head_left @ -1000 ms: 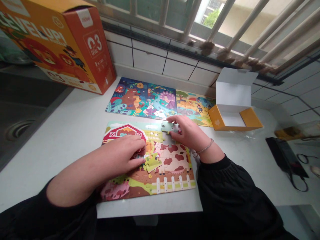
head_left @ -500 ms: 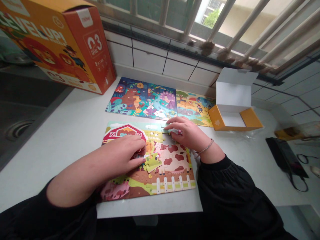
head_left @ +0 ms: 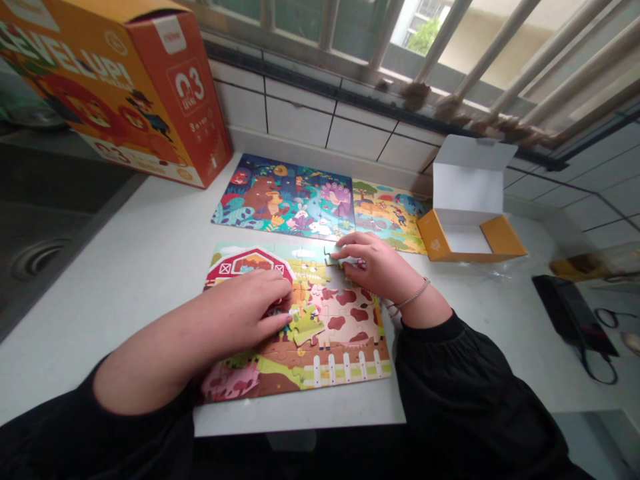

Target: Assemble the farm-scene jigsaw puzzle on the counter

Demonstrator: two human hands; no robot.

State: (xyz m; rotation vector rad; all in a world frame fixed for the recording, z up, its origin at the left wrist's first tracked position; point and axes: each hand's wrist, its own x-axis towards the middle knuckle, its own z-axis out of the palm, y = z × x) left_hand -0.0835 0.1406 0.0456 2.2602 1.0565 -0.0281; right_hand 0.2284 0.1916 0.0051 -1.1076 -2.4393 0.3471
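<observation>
A farm jigsaw puzzle [head_left: 345,320] with a red barn and a spotted cow lies on the white counter. My right hand [head_left: 373,263] is over its upper right part, fingers and thumb closed on a puzzle piece [head_left: 341,255] beside a grey gap. The hand covers most of that piece. My left hand [head_left: 265,300] rests over the barn with curled fingers; what they hold, if anything, is hidden. A loose green puzzle piece [head_left: 306,327] lies slightly askew on top of the puzzle, its left edge at my left thumb tip.
Behind lie a dark blue forest puzzle [head_left: 285,197] and a yellow savanna puzzle [head_left: 385,213]. An open orange box [head_left: 470,240] stands at the right, and a large orange puzzle box [head_left: 175,100] at the left. Farther right is a black device [head_left: 575,317] with a strap.
My right hand and its piece have shifted very slightly to the right. My left hand and the loose green piece look the same.
</observation>
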